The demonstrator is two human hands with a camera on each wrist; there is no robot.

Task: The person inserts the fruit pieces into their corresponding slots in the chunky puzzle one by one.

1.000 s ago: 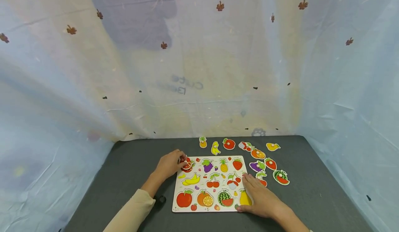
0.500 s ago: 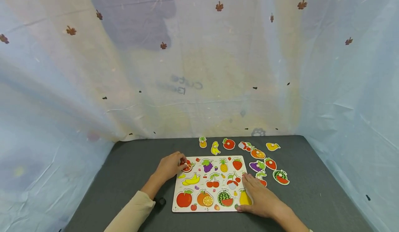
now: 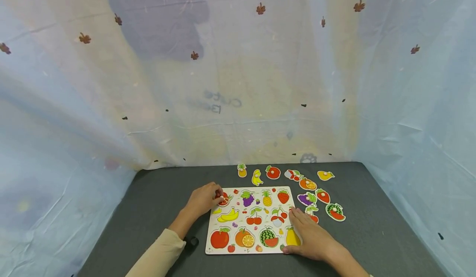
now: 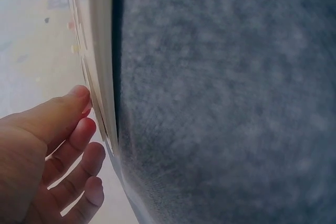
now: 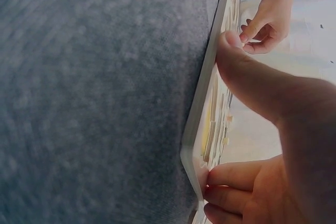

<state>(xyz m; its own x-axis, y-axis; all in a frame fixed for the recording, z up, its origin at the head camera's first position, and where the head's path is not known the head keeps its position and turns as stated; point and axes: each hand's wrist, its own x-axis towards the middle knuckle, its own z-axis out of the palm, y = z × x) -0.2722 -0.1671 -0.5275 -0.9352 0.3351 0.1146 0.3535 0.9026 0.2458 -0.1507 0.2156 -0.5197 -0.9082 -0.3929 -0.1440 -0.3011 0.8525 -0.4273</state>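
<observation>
A white wooden fruit puzzle board lies on the dark table, with fruit pictures in rows. At its far left corner my left hand pinches the small knob of a red fruit puzzle piece between thumb and index finger, the piece over its matching picture. In the left wrist view, the thumb is right at the board's face, other fingers loosely bent. My right hand rests on the board's right side, fingers extended, partly covering the pear picture. Its thumb touches the near edge in the right wrist view.
Loose knobbed pieces lie behind and right of the board: pineapple, bananas, apple, orange, pear, grapes, strawberry, watermelon. A black object sits beside the left sleeve. A patterned curtain hangs behind the table.
The left hand has shifted and turned slightly at the red fruit piece, which sits a little differently over its picture. The right hand and the loose pieces stay where they were.
</observation>
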